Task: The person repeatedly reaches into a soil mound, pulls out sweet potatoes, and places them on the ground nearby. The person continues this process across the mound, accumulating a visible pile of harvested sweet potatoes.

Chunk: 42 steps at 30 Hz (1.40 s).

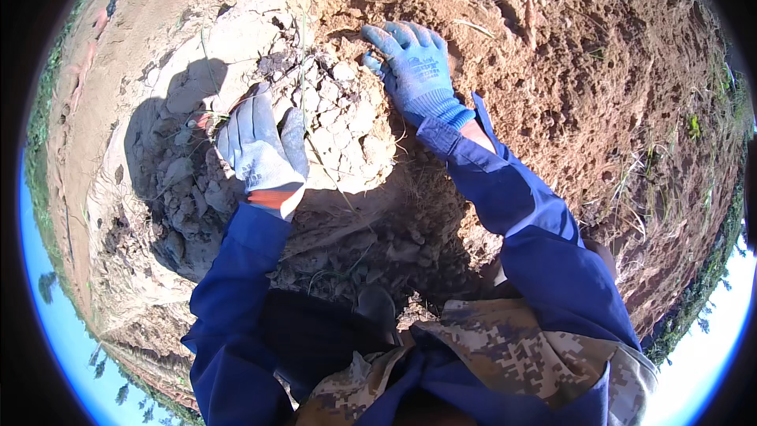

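Note:
My left hand [260, 145], in a grey-white knit glove with an orange cuff band, rests on cracked pale soil. By its fingertips lies a reddish root [204, 121], partly in shadow, with thin stems; whether the fingers grip it cannot be told. My right hand [411, 65], in a blue coated glove, presses on reddish-brown loose soil [532, 112] with bent fingers; anything beneath the fingers is hidden. Between the hands lies a mound of dry, broken clods [337, 112] with a few thin green grass stalks across it.
Several reddish elongated roots [86, 71] lie along the smooth soil at the far left. Dry grass tufts [639, 171] stand at the right. My shadow covers clods beside my left hand. My knees in camouflage cloth [502, 343] are close below. Trees edge the field.

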Available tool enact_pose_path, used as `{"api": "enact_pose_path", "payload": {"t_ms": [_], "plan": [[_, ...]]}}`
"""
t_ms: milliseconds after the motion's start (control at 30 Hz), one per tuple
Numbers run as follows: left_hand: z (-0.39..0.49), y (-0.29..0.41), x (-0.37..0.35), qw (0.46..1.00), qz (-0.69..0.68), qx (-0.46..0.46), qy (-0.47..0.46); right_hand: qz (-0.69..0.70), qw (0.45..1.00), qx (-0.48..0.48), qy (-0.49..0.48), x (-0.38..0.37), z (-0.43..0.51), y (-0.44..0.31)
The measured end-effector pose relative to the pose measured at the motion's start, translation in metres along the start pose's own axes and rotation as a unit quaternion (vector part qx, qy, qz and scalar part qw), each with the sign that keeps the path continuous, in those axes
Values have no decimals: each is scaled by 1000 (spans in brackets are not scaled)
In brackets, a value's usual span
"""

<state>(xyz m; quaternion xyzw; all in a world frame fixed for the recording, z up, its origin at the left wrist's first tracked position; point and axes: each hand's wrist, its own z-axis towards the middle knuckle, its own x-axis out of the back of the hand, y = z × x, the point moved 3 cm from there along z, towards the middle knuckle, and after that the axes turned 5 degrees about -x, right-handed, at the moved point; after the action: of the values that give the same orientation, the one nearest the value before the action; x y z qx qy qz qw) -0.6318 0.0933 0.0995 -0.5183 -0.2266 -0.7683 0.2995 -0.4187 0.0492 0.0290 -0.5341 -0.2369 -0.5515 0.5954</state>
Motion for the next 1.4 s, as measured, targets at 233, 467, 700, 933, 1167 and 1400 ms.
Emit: {"api": "enact_pose_path", "payload": {"t_ms": [233,467,700,933,1167,1400], "plan": [[1,-4,-15,996,-3,-45,71,20,998,49,17,-1,15,6],[2,-5,-15,999,48,7,20,39,999,37,1,-13,17,4],[13,6,-5,1000,9,-1,20,295,950,-28,103,6,-2,-12],[3,-1,-11,998,16,-21,51,286,948,-54,131,6,-28,-43],[-2,1,-22,998,-42,-16,42,214,961,-4,173,-5,-14,-35],[16,-2,-11,998,-4,51,26,200,960,16,197,-4,16,-37]]}}
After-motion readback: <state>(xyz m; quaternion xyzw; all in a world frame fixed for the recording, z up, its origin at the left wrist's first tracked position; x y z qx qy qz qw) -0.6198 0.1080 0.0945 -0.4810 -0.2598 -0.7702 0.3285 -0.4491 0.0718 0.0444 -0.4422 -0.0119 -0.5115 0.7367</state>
